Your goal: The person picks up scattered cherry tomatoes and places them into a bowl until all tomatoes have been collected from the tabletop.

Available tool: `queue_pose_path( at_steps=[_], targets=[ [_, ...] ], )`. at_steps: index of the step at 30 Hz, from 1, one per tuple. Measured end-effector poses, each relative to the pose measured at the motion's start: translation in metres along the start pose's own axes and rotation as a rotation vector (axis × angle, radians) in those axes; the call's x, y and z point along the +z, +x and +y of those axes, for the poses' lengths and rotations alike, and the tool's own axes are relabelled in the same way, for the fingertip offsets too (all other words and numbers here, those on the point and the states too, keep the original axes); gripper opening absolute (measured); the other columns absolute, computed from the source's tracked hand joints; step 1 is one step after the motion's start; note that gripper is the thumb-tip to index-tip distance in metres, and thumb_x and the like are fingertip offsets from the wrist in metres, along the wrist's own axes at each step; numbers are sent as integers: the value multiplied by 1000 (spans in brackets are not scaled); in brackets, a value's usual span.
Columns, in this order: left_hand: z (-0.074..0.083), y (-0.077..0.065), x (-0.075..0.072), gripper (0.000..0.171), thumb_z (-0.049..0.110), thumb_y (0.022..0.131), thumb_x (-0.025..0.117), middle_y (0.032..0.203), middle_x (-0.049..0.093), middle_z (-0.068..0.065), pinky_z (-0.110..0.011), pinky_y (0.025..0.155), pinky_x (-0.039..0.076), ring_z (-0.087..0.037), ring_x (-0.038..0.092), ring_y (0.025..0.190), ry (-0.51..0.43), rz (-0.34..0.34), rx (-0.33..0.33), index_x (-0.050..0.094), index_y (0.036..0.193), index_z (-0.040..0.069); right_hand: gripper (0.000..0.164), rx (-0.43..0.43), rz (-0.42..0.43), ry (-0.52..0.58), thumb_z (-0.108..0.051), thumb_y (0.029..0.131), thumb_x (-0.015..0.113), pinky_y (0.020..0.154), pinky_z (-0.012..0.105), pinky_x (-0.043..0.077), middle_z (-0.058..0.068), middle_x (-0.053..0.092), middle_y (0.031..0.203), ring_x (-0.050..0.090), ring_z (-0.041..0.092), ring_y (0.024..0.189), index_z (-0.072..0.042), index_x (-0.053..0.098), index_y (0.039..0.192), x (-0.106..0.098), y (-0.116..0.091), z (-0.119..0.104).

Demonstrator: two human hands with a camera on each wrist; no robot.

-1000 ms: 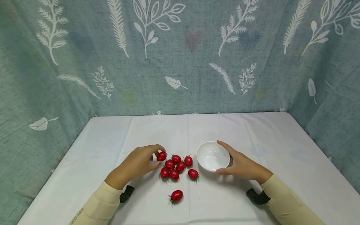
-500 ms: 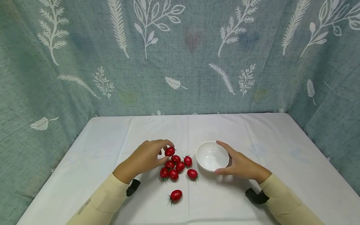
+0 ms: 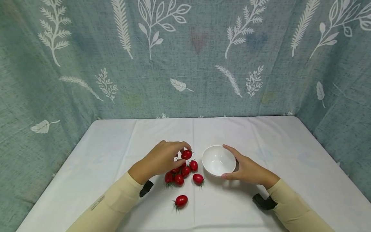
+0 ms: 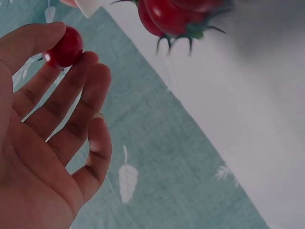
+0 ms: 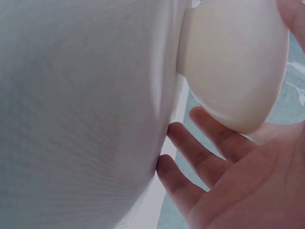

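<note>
Between thumb and fingers, my left hand (image 3: pixel 163 158) pinches a red cherry tomato (image 3: pixel 186 154) just above the far side of a tomato cluster. In the left wrist view the pinched cherry tomato (image 4: pixel 65 47) shows at the fingertips. Several more cherry tomatoes (image 3: pixel 179 180) with green stems lie on the table below that hand, some partly hidden by it. To their right stands a white bowl (image 3: pixel 218 161) with nothing in it. My right hand (image 3: pixel 249 167) holds the bowl's right side, thumb and fingers spread around its rim. The right wrist view shows the bowl (image 5: pixel 236 62) standing on its foot.
One cherry tomato (image 3: pixel 181 201) lies apart, nearer the front. Another cherry tomato (image 3: pixel 198 179) sits between the cluster and the bowl. A white cloth (image 3: pixel 232 212) covers the table, and a green leaf-patterned curtain (image 3: pixel 185 64) hangs behind and at the sides.
My left hand has carried the pinched cherry tomato rightward and slightly away, over the back of the cluster toward the bowl. My right hand and the bowl have stayed nearly still.
</note>
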State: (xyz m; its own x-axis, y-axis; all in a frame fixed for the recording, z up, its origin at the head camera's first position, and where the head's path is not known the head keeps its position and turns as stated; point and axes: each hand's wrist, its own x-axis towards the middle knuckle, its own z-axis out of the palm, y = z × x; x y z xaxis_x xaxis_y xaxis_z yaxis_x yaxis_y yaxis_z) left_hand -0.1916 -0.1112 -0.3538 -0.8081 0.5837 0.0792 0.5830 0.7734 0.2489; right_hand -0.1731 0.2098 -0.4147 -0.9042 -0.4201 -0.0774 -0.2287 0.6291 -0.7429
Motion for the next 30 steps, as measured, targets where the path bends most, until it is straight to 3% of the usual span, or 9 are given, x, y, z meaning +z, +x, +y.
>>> queue_pose_path(
  at_steps=[6, 16, 24, 30],
  targets=[
    [13, 14, -3, 39, 27, 88, 77, 101, 71, 11, -36, 84, 44, -8, 63, 84, 4, -28, 39, 63, 124, 28, 109, -2, 11, -19, -50, 76, 83, 97, 49, 46, 20, 43, 152, 53, 34, 128, -25, 19, 160, -1, 0, 0],
    [28, 32, -3, 38, 26, 91, 74, 106, 72, 9, -36, 86, 47, -10, 66, 88, 4, -14, 127, 62, 127, 25, 108, 1, 5, -12, -49, 76, 84, 96, 47, 46, 20, 46, 150, 54, 32, 126, -25, 20, 159, 0, 1, 0],
    [34, 47, 4, 40, 28, 91, 74, 109, 73, 7, -34, 83, 52, -9, 66, 82, -22, -20, 126, 61, 129, 23, 107, -2, -4, -10, -51, 77, 83, 95, 45, 47, 18, 46, 150, 53, 30, 126, -27, 20, 159, -1, 1, 0],
    [38, 58, 13, 40, 27, 91, 74, 109, 73, 6, -31, 78, 55, -10, 68, 88, -25, -26, 102, 62, 129, 22, 107, -3, -17, -1, -50, 77, 83, 95, 44, 47, 18, 43, 152, 52, 30, 127, -26, 18, 160, -1, 0, 0]
  ],
)
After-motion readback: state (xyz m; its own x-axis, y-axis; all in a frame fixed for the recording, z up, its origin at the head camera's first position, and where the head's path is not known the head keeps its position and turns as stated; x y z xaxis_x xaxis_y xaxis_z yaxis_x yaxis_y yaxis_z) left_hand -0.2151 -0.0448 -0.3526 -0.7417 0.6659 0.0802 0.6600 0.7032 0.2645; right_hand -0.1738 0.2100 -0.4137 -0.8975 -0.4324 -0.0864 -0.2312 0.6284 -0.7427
